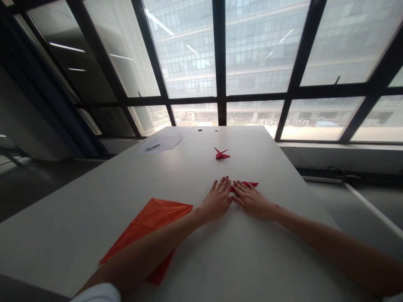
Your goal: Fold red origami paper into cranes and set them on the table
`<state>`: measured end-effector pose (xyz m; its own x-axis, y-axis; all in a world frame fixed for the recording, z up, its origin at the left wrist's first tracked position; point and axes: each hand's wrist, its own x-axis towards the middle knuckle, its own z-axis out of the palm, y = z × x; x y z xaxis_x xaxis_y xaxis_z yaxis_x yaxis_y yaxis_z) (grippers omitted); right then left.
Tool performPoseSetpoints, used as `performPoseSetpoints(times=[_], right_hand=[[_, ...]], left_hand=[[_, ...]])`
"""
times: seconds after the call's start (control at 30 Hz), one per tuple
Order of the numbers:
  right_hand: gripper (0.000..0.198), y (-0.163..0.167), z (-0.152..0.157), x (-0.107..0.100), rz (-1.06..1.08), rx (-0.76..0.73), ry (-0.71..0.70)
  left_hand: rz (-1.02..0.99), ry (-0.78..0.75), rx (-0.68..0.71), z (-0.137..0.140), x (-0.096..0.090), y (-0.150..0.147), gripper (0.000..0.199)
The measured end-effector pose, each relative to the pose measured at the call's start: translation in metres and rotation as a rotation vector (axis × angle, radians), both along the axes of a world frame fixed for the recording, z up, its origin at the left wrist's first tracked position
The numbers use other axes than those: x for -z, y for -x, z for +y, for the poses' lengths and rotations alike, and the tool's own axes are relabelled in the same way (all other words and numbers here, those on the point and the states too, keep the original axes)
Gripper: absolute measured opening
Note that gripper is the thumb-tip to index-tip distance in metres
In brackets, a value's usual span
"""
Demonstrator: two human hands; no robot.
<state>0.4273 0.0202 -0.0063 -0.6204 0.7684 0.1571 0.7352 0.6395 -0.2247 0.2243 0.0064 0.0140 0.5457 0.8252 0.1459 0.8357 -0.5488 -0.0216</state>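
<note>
Both hands lie side by side on the white table (pixel 264 260). Under the fingers of my right hand (pixel 253 201) is a piece of folded red paper (pixel 253 183), its pointed end showing past the fingers to the right. My left hand (pixel 218 199) rests flat at the paper's left end, fingers stretched forward; whether it covers part of the paper is hidden. A red origami figure (pixel 222 154) with thin pointed tips stands farther back. Beneath my left forearm lies a creased orange-red sheet of paper (pixel 147 216), partly covered by the arm.
At the far left of the table are printed sheets (pixel 173 140) with a white marker-like stick (pixel 153 146) on them. Two small dark spots mark the far end. Large dark-framed windows (pixel 222 63) rise behind the table, and a blue curtain (pixel 47 79) hangs at left.
</note>
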Motion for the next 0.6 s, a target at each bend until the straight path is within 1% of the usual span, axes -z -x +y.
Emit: performPoseSetpoints(times=[0.03,0.07,0.13,0.2,0.4,0.47,0.5,0.53,0.6], right_hand=[[0.069,-0.001,0.0,0.0,-0.007,-0.014,0.01],[0.069,-0.001,0.0,0.0,-0.015,-0.03,0.019],[0.068,-0.005,0.001,0.0,-0.028,-0.051,0.024],[0.069,-0.009,0.002,0.002,-0.035,-0.014,0.01],[0.07,-0.025,0.01,0.006,-0.088,0.3,-0.021],[0.07,-0.022,0.01,0.004,-0.049,0.381,-0.079],[0.069,-0.019,0.01,0.003,-0.017,0.388,-0.12],[0.068,-0.015,0.009,0.002,0.013,0.362,-0.159],[0.065,-0.007,0.007,-0.001,0.04,0.205,-0.178]], left_hand=[[-0.008,0.033,0.047,0.002,0.003,0.0,0.066],[-0.01,0.074,0.064,0.004,0.005,0.001,0.068],[-0.012,0.133,0.043,0.006,0.009,0.003,0.074],[-0.02,0.152,0.025,0.006,0.011,0.005,0.078],[-0.021,0.184,0.022,0.005,0.009,0.006,0.079],[-0.021,0.184,0.018,0.005,0.009,0.005,0.078],[-0.022,0.181,0.019,0.005,0.01,0.005,0.078],[-0.022,0.176,0.021,0.005,0.01,0.005,0.078],[-0.024,0.164,0.025,0.005,0.01,0.004,0.079]])
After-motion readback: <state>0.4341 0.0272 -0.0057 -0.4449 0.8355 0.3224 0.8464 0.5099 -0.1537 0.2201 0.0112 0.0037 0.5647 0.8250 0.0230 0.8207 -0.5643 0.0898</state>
